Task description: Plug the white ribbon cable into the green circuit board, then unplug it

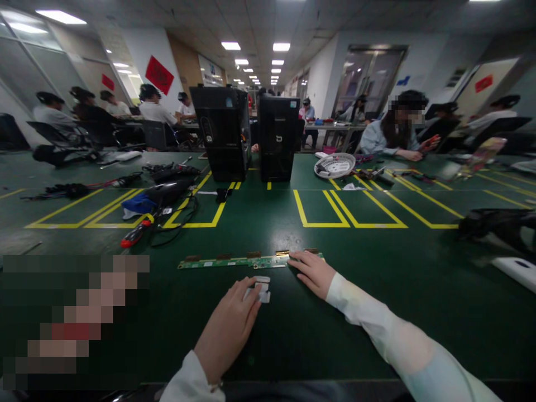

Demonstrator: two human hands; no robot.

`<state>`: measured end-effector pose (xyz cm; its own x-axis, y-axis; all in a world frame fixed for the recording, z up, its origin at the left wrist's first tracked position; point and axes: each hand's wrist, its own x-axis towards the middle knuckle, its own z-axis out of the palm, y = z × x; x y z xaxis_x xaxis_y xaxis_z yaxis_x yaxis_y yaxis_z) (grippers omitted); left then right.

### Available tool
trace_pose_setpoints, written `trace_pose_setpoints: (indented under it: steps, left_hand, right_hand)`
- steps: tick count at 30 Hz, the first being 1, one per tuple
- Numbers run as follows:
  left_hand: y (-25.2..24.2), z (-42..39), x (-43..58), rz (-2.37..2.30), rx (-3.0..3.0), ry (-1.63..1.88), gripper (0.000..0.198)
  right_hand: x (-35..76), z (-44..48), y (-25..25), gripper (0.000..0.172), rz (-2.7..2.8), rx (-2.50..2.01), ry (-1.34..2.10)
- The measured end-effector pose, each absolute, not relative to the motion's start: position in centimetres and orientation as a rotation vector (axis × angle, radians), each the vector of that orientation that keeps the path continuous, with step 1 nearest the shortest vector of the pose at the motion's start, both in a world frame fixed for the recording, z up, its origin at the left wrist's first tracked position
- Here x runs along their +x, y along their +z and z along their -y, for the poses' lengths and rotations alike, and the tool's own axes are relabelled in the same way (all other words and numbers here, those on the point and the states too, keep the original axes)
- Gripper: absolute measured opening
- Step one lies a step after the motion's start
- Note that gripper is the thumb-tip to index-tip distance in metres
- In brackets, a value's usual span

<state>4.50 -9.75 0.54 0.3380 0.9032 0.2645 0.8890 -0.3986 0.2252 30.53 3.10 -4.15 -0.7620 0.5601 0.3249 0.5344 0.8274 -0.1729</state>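
Observation:
A long, narrow green circuit board lies crosswise on the green table in front of me, with several brown flexible strips along its far edge. My right hand rests on the board's right part, fingers stretched out and slightly apart, touching its surface near a shiny gold-coloured strip. Just below the board's middle, my left hand has its fingers closed on a small white folded piece; whether it is paper or cloth I cannot tell. Part of that piece is hidden under the fingers.
Two black computer towers stand at the back. Left lie a red-and-black screwdriver and a dark tool with a cable. A white basket sits at the back right. A person sits across the table. Yellow tape marks the tabletop.

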Motion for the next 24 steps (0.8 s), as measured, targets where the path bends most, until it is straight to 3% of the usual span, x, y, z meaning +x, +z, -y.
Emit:
trace_pose_setpoints:
  steps: [24]
  left_hand:
    - [-2.3, 8.5, 12.9, -1.933, 2.510, 0.529, 0.046]
  right_hand:
    - [29.8, -2.8, -5.0, 0.041, 2.597, -0.862, 0.027]
